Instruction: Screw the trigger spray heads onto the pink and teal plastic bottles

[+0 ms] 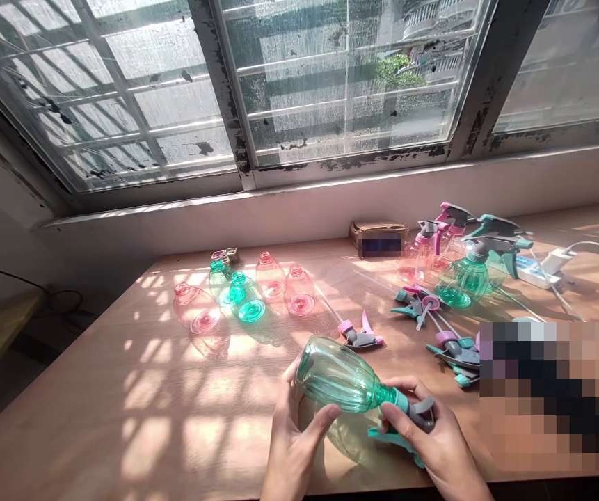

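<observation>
A clear green spray bottle [338, 376] lies tilted on its side between my hands, above the front of the table. My left hand [299, 424] is wrapped round the bottle's body near its base. At the neck, my right hand [427, 428] grips the grey and teal trigger sprayer head [403, 410], whose collar meets the bottle's mouth. Whether the collar is fully threaded on, I cannot tell. Beyond my hands lies a loose pink and grey sprayer head [360, 335] with its tube pointing to the back left.
Several open pink and green bottles [299, 291] stand at the back left. Bottles with sprayers fitted [460, 278] stand at the back right, with loose sprayer heads [456, 351] in front. A cardboard box [379, 229], a power strip [536, 271] and a window are behind; a blurred-out patch covers the right.
</observation>
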Tool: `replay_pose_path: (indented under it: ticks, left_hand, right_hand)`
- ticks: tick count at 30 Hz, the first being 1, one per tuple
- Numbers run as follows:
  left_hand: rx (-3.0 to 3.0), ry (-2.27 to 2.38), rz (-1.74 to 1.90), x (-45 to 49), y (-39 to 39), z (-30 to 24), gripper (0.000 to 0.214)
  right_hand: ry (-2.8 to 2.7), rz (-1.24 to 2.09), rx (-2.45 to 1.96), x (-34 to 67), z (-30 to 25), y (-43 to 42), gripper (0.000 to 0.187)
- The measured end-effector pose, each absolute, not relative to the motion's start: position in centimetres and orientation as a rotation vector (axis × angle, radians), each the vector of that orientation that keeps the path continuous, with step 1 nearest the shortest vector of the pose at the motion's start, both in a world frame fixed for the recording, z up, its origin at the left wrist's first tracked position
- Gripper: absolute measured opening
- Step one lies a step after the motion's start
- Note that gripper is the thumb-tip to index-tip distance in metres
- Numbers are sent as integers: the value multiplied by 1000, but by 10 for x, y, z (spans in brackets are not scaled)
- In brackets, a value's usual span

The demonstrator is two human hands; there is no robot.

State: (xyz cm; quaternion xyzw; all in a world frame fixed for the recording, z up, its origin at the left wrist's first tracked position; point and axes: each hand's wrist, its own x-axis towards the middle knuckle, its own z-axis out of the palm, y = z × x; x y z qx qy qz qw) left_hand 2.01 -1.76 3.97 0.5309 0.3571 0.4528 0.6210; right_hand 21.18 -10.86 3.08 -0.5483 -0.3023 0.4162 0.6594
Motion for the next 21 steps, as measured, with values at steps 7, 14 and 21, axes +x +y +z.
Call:
replay_pose_path:
  ticks: [7,14,21]
  left_hand:
    - [1263,867,1031,22,-20,50,80]
    - [1248,901,1047,20,-19,52,84]
    - [1259,888,1037,21,-20,47,81]
  right_hand:
    - [-675,935,-1260,210,33,-109,40]
    - [-709,950,-1276,209,32,-110,35]
    - [-684,954,-1256,215,28,-109,40]
